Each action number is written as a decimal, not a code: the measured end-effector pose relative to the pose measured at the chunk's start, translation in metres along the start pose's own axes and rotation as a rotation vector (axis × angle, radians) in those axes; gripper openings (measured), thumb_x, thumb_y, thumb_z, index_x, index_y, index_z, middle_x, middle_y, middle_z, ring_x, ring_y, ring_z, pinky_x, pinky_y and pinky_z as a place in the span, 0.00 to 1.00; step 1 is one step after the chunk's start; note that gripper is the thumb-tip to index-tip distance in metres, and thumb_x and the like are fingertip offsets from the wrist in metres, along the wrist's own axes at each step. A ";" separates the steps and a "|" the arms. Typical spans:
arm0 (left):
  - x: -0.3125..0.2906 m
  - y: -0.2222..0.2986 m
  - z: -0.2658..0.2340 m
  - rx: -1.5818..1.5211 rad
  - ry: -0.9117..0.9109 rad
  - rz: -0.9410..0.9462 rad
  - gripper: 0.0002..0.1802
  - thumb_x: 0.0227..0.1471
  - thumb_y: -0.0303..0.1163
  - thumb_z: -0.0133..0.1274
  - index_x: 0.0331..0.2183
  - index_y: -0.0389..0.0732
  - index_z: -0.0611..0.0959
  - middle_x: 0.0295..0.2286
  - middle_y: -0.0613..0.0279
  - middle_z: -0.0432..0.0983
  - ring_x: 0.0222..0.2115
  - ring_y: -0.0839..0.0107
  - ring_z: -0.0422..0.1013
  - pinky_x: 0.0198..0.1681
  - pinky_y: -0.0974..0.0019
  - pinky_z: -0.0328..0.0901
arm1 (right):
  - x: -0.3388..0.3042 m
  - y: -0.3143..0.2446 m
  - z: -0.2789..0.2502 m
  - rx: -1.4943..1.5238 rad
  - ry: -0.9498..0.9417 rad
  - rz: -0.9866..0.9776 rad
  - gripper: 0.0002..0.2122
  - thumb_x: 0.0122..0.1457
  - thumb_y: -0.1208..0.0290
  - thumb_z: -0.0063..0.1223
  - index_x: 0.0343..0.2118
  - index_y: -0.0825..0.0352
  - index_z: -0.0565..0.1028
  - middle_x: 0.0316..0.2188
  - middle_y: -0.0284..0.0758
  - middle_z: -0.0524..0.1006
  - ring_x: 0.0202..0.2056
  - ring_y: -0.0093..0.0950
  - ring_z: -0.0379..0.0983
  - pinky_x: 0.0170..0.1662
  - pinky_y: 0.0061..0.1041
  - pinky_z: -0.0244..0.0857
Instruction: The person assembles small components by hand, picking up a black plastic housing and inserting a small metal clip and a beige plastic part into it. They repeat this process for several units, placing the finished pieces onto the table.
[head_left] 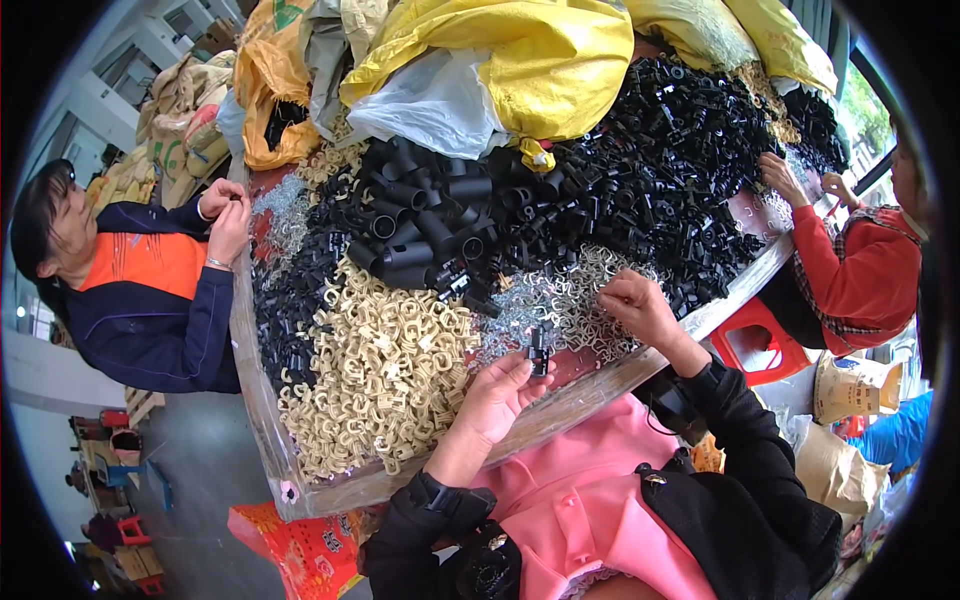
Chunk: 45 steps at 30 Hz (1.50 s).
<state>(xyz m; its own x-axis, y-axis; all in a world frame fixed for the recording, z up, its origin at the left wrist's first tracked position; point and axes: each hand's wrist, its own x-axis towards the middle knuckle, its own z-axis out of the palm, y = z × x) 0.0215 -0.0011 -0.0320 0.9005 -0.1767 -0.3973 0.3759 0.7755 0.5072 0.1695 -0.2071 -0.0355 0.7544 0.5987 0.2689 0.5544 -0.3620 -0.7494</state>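
Close to the table's front edge, my left hand [497,396] grips a small black plastic part [540,352] between thumb and fingers, holding it upright. My right hand [640,308] is closed in a pinch over a pile of C-shaped silvery metal clips [590,290]; whatever is in the fingertips is too small to make out. Small shiny metal pieces [508,318] are scattered between the two hands. To the left of my left hand spreads a heap of beige C-shaped plastic pieces [375,375]. Black plastic tubes [430,225] lie piled beyond the clips.
A big mound of black plastic parts [650,180] covers the right side. Yellow sacks [560,70] line the back. One person [150,290] works at the left edge, another [865,260] at the right. A wooden rim [560,400] borders the table; a red stool [765,340] stands at right.
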 end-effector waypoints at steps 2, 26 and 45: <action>0.001 -0.001 0.002 0.013 -0.005 0.009 0.13 0.47 0.29 0.45 0.37 0.34 0.70 0.34 0.51 0.70 0.32 0.67 0.69 0.35 0.71 0.65 | -0.005 0.000 0.001 0.467 -0.115 0.396 0.05 0.50 0.73 0.47 0.28 0.68 0.71 0.21 0.30 0.72 0.18 0.20 0.66 0.22 0.19 0.61; 0.003 -0.004 0.007 -0.119 -0.194 0.021 0.17 0.45 0.32 0.48 0.38 0.34 0.70 0.33 0.56 0.71 0.32 0.70 0.69 0.35 0.72 0.65 | -0.015 -0.042 0.038 1.500 -0.679 0.871 0.10 0.54 0.67 0.41 0.28 0.70 0.69 0.19 0.30 0.69 0.17 0.15 0.58 0.18 0.10 0.49; -0.001 -0.008 0.009 -0.130 -0.278 -0.030 0.19 0.43 0.35 0.51 0.37 0.34 0.69 0.31 0.57 0.70 0.31 0.72 0.69 0.33 0.76 0.66 | -0.026 -0.041 0.050 1.591 -0.725 0.820 0.09 0.55 0.69 0.40 0.25 0.69 0.68 0.21 0.32 0.70 0.17 0.15 0.56 0.18 0.11 0.49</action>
<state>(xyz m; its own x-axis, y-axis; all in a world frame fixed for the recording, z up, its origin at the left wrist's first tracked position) 0.0194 -0.0126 -0.0283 0.9213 -0.3463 -0.1768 0.3886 0.8352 0.3891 0.1093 -0.1721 -0.0415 0.1255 0.9352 -0.3311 -0.9003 -0.0328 -0.4340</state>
